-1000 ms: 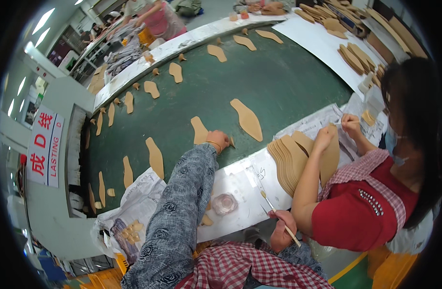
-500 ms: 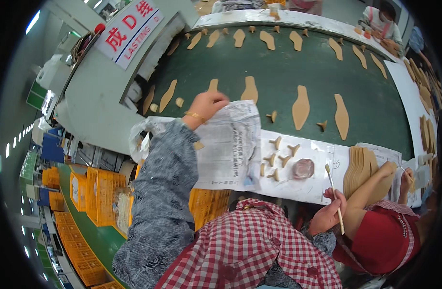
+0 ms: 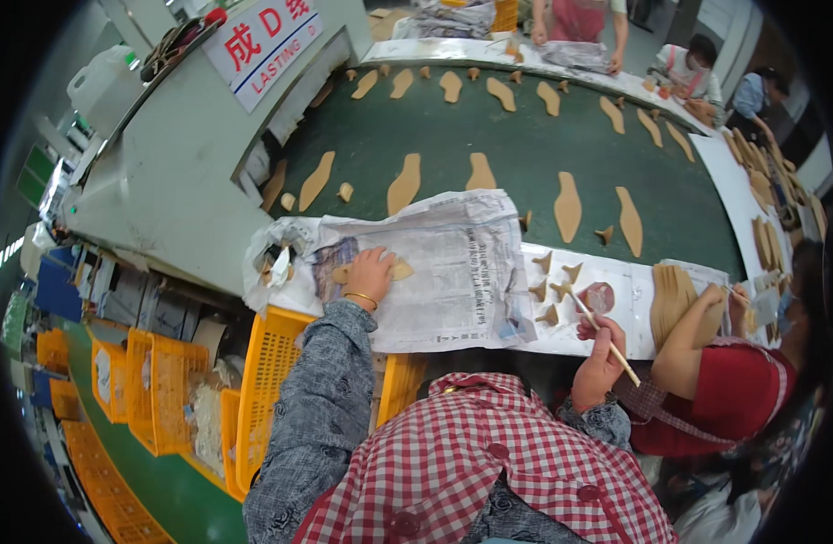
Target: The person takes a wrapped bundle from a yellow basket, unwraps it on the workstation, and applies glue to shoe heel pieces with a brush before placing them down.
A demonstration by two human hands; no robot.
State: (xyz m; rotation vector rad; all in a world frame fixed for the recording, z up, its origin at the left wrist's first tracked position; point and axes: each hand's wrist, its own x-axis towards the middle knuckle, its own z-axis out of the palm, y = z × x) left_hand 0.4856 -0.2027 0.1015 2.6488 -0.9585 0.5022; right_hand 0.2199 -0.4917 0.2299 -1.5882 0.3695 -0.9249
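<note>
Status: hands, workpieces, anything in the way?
Left hand at small tan pieces on newspaper, grip unclear. Right hand holding brush. Newspaper overlaps near edge of green work surface.

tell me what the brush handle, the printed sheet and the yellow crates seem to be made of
Brush handle: probably wood, pale and smooth-looking, though plastic is possible.
Printed sheet: apparently thin matte paper, judging by its creases.
Yellow crates: likely moulded plastic, fairly smooth, given the slotted walls.
</note>
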